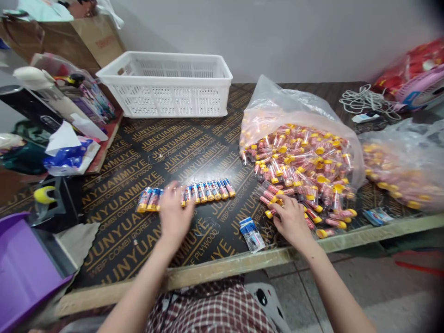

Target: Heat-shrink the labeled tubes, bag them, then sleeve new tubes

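Note:
A row of small clear tubes with blue labels and yellow ends (204, 191) lies side by side on the dark printed board. Over the left part of this row is my left hand (175, 212), smeared by motion, so its finger pose is unclear. My right hand (293, 219) reaches into the near edge of a loose pile of red-and-yellow tubes (305, 162), thumb and fingers apart, fingertips by a few tubes. The pile spills from a clear plastic bag (277, 99). Between my hands, a small stack of blue-and-white printed slips (252, 235) rests near the table edge.
A white plastic basket (173, 95) stands at the back. At right are a second bag of tubes (405, 166), a coiled cable (367, 101) and a pink fan (423, 90). A tape dispenser (46, 196) and purple bin (27, 273) are at left.

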A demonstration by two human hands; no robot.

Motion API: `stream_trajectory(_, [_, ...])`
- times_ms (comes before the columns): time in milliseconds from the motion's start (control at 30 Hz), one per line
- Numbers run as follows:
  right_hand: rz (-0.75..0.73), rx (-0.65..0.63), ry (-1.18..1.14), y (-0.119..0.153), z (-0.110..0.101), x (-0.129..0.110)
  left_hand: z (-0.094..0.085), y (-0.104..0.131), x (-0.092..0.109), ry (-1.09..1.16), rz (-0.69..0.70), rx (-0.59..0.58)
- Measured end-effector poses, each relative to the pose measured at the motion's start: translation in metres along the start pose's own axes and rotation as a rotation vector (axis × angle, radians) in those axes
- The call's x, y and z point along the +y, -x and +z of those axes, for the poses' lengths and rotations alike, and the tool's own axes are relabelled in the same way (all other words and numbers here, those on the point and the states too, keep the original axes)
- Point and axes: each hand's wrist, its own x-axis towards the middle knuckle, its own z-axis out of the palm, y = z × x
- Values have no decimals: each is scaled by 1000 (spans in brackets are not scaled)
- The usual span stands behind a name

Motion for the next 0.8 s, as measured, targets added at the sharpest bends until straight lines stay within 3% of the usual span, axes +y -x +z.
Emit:
stream_trajectory(67, [-40, 19, 20, -1, 1, 3, 19, 24, 35, 203, 37, -306])
stream_trajectory(133, [-73, 89, -16, -1, 1, 5, 39, 43, 63, 250, 39, -561])
stream_trajectory(233, [-79, 249, -208, 0, -2, 4, 60, 55, 82, 195, 24, -711])
stream_trajectory(333, [-10, 335, -440, 6, -9, -5, 66, 56, 83, 173, -8, -726])
stream_trajectory(567, [324, 265, -886, 14, -21, -42, 60, 56, 82, 173, -31, -717])
stream_trajectory(700, [276, 220, -920, 12, -22, -49, 61, 59, 83, 246, -41, -634])
stream_trajectory(800, [255, 259, -900, 12, -25, -51, 62, 59, 83, 392, -100, -590])
